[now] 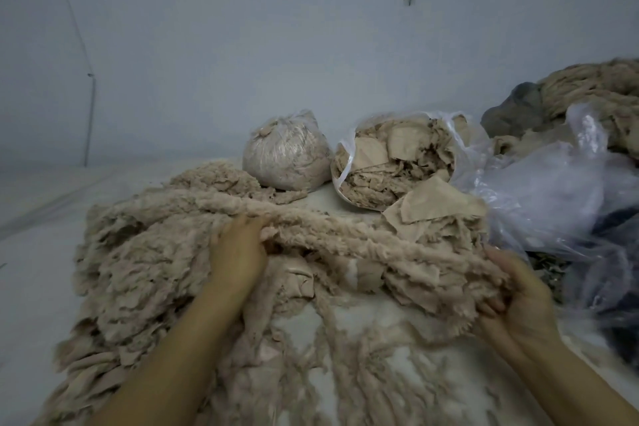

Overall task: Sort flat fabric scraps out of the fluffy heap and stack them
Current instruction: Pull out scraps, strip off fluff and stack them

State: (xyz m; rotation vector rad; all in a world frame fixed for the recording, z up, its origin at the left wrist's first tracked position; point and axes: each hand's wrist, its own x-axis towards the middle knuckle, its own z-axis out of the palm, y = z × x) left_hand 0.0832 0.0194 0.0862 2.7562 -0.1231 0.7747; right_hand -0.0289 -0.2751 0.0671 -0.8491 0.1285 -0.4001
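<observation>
Both grips (238, 252) (518, 297) in fluffy heap (138, 270)

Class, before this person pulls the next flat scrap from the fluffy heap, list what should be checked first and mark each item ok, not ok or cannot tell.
1. Left hand grips the fluffy strip: ok.
2. Right hand holds the heap's right edge: ok.
3. Flat scraps exposed between the hands: ok.
4. Scrap stack lies within reach, beside the open bag: ok.
5. A hand free to pick a scrap: not ok, both are holding fluff.
6. Tied bag clear of the work: ok.
</observation>
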